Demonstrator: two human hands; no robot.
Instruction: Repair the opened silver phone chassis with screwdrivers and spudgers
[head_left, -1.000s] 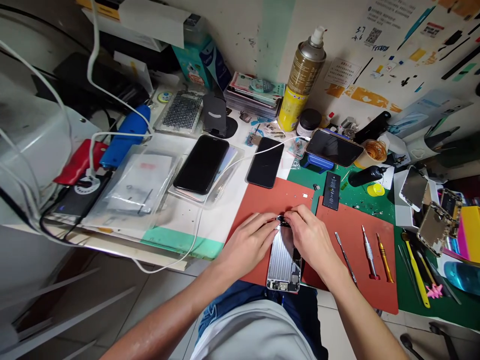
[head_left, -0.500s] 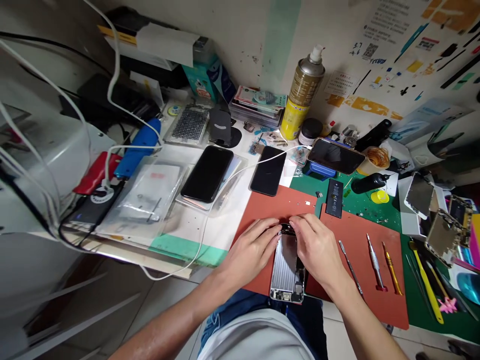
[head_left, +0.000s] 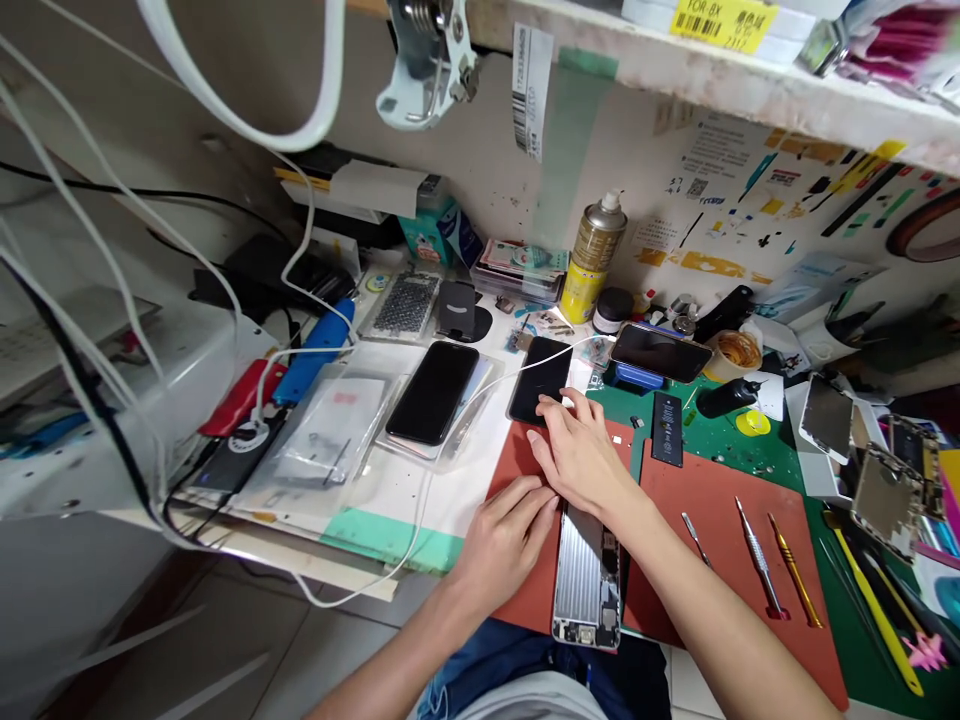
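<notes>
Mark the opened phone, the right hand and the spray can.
Opened phone (head_left: pixel 582 572): head view, on its silvery ribbed area.
Right hand (head_left: pixel 585 456): head view, on the back of the hand.
Spray can (head_left: pixel 593 252): head view, on its mid-body.

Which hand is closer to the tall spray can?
Right: the right hand is in front of the spray can; the left hand is farther away, beside the opened phone.

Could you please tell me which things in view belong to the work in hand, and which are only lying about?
Likely in the work:
opened phone, left hand at its upper end;
dark phone, before the right hand;
perhaps silver screwdriver and gold screwdriver, in neither hand.

Likely just lying about:
spray can;
phone on stand;
yellow lid.
</notes>
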